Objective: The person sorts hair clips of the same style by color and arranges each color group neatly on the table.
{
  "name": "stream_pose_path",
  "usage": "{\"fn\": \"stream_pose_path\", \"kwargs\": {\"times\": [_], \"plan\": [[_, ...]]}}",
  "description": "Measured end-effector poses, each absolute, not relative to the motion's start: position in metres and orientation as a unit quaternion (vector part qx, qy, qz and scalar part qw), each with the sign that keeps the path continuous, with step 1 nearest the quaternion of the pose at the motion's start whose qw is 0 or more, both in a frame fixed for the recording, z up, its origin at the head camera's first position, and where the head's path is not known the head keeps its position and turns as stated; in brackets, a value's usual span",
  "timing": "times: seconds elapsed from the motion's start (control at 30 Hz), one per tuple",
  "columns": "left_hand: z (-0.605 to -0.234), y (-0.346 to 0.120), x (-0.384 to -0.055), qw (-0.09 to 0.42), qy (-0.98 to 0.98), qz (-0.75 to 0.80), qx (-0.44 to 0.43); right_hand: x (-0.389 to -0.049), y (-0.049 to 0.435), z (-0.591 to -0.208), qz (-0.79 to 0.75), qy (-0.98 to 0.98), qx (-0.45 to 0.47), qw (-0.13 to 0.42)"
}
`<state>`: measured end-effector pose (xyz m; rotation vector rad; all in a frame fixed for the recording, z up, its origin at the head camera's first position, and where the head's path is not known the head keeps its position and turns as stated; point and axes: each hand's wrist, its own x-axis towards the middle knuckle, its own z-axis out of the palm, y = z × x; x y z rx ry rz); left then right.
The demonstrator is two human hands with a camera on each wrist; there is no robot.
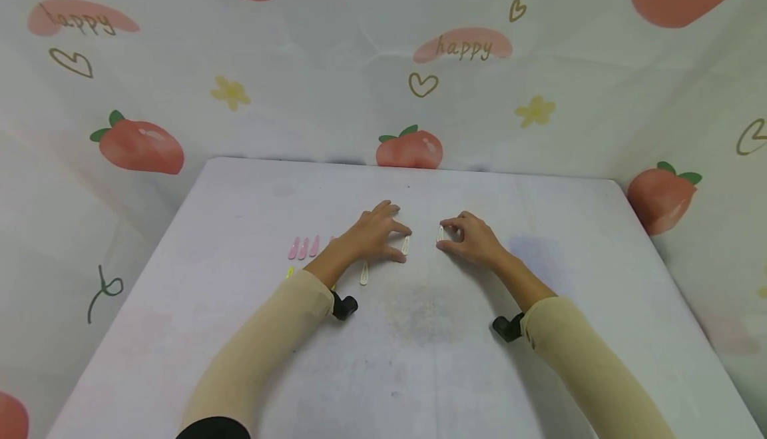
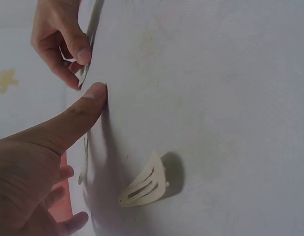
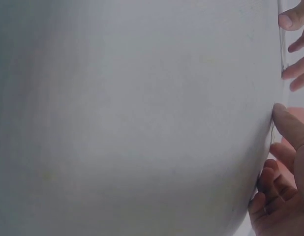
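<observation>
My right hand pinches a white snap hair clip end to end between thumb and index finger, low over the table. Left of it, my left hand has its fingers spread, the thumb and index finger at either end of another white hair clip. In the left wrist view a gap shows between the left thumb and that clip. A third white clip lies below the left palm; seen close, this clip has slots cut through it.
Several pink hair clips lie in a row left of the left hand, partly covered by its wrist. Below them a yellow clip shows beside the sleeve. The white table meets a peach-patterned cloth at the back.
</observation>
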<state>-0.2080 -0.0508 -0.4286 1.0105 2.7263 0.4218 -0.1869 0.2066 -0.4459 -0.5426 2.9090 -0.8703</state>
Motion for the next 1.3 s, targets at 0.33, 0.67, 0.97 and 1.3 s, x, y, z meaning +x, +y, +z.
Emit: {"fn": "stream_pose_path", "kwargs": {"times": [0.33, 0.67, 0.97, 1.3], "plan": [[-0.432, -0.072, -0.191, 0.078, 0.921, 0.159, 0.346, -0.187, 0.206, -0.445, -0.281, 0.944, -0.171, 0.03], [-0.435, -0.102, -0.157, 0.047, 0.925, 0.17, 0.336, -0.185, 0.208, -0.444, -0.283, 0.944, -0.169, 0.032], [-0.438, -0.105, -0.149, 0.046, 0.924, 0.189, 0.33, -0.184, 0.208, -0.447, -0.284, 0.944, -0.167, 0.034], [-0.434, -0.104, -0.16, 0.053, 0.926, 0.193, 0.321, -0.184, 0.205, -0.444, -0.285, 0.944, -0.164, 0.036]]}}
